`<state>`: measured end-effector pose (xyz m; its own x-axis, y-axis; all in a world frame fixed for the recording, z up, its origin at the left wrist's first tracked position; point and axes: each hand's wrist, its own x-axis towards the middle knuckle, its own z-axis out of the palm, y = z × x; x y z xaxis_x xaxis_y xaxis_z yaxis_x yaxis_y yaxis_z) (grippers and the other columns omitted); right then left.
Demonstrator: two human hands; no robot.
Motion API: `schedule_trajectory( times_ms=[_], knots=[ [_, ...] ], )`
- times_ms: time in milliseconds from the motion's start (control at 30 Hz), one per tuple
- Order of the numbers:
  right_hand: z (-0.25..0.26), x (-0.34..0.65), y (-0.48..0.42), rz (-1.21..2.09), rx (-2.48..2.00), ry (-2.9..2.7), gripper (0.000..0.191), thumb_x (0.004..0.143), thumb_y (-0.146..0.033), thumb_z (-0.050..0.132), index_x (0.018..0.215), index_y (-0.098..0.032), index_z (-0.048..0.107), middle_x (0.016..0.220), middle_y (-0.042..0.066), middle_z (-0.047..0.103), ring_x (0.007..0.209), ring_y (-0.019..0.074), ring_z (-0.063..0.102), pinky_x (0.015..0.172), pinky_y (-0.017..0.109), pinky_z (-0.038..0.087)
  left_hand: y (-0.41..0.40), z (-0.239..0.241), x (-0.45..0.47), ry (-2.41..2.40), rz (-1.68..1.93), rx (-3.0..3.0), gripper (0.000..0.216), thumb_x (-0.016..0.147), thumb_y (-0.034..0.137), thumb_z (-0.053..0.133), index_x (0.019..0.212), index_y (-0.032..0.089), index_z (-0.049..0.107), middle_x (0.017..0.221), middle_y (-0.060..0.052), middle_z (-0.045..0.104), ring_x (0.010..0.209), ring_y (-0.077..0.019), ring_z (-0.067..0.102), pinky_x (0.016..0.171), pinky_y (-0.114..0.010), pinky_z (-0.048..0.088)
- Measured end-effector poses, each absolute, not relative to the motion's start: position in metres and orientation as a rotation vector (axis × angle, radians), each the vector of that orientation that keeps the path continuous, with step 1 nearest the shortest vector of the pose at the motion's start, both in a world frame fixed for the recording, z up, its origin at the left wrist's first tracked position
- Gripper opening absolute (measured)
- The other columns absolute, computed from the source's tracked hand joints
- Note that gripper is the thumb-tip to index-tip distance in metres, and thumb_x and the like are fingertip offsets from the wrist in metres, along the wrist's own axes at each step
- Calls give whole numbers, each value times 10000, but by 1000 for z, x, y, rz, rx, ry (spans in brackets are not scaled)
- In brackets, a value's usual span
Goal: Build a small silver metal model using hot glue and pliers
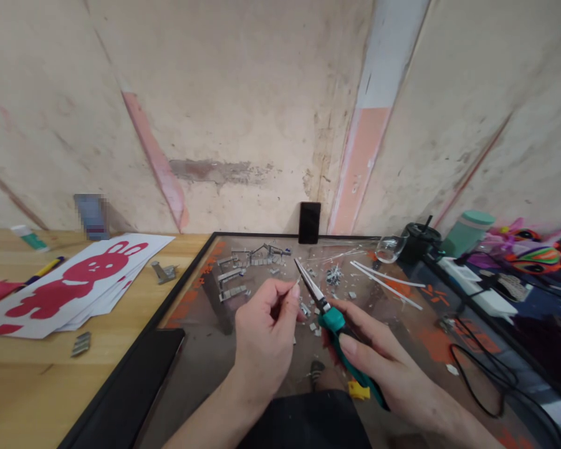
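Observation:
My right hand is wrapped round the teal handles of long-nosed pliers, whose narrow metal jaws point up and to the left. Close beside the jaws, my left hand is closed in a pinch between thumb and forefinger. A thin pale sliver shows at its fingertips, too small to name. Beyond the hands, grey metal strips and small bent parts lie on the glass tabletop. A small heap of short cut bits sits just past the pliers' tip, with more scraps scattered around.
A dark phone leans on the wall. White strips, a clear cup and a black cable lie to the right, near a white power strip. Leftward are rabbit-print papers and a black flat case.

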<state>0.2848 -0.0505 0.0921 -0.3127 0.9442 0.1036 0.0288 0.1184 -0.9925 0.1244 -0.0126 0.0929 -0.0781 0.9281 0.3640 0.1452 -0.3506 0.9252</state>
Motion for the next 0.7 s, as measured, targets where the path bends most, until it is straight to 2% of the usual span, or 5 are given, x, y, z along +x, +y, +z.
schedule_trajectory(
  times_ms=[167, 300, 500, 600, 700],
  knots=[
    [99, 283, -46, 1129, -1132, -1724, 495, 725, -354, 627, 1175, -200, 491, 874, 17, 565, 768, 169, 496, 665, 266, 415, -16, 103, 125, 1146, 1423, 1390, 207, 805, 302, 520, 651, 165, 542, 463, 43, 538, 321, -31, 378, 325, -144, 278],
    [102, 283, -45, 936, -1232, -1851, 445, 724, -211, 580, 1159, -191, 489, 862, 19, 582, 758, 176, 525, 668, 281, 436, -21, 115, 122, 923, 1287, 1090, 194, 758, 307, 575, 654, 148, 540, 408, 36, 538, 259, -17, 324, 278, -125, 188],
    [96, 290, -44, 661, -1190, -1959, 484, 715, -127, 566, 1171, -254, 468, 1062, 28, 570, 960, 206, 526, 859, 327, 390, -21, 125, 118, 654, 1100, 813, 154, 722, 242, 608, 627, 133, 553, 365, 48, 499, 241, 8, 249, 280, -109, 165],
    [96, 288, -43, 903, -1168, -1852, 448, 744, -155, 567, 1163, -274, 462, 972, 7, 573, 882, 179, 535, 794, 298, 418, -19, 121, 120, 728, 1180, 879, 157, 749, 259, 585, 650, 141, 553, 389, 47, 516, 243, 0, 264, 276, -117, 162],
    [99, 285, -44, 1278, -1054, -1657, 406, 763, -284, 592, 1149, -251, 469, 887, 1, 561, 806, 165, 528, 700, 269, 432, -20, 112, 122, 964, 1377, 1130, 177, 786, 284, 551, 669, 152, 550, 437, 40, 545, 278, -20, 339, 291, -132, 214]
  ],
)
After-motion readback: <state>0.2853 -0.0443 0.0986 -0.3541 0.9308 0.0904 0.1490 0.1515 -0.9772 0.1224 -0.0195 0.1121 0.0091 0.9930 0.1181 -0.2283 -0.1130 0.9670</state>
